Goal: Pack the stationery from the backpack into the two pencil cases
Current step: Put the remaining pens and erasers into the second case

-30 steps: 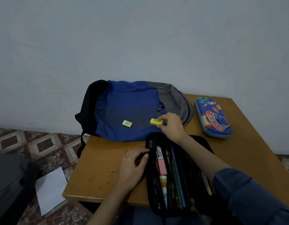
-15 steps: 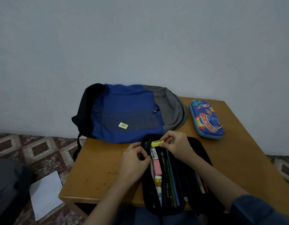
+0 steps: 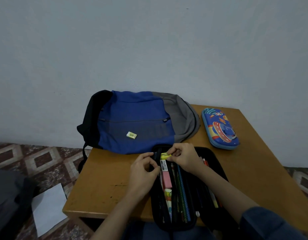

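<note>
A black pencil case (image 3: 213,161) lies open at the table's front edge, with pencils, a pink eraser (image 3: 166,180) and a barcode-labelled eraser inside. My right hand (image 3: 182,157) pinches a small yellow eraser (image 3: 165,156) at the top of the case's left half. My left hand (image 3: 143,171) grips the case's black inner strap beside it. A blue and grey backpack (image 3: 135,118) lies flat behind, with a white and green eraser (image 3: 131,135) on top. A closed blue space-print pencil case (image 3: 219,129) sits to the right.
The wooden table (image 3: 104,179) stands against a pale wall. A sheet of white paper (image 3: 49,208) lies on the patterned floor at the left, next to a dark bag (image 3: 9,201). Bare tabletop shows at the left and far right.
My right hand lifted the yellow eraser off the backpack and carried it down into the top of the black case. My left hand shifted slightly up along the case's strap.
</note>
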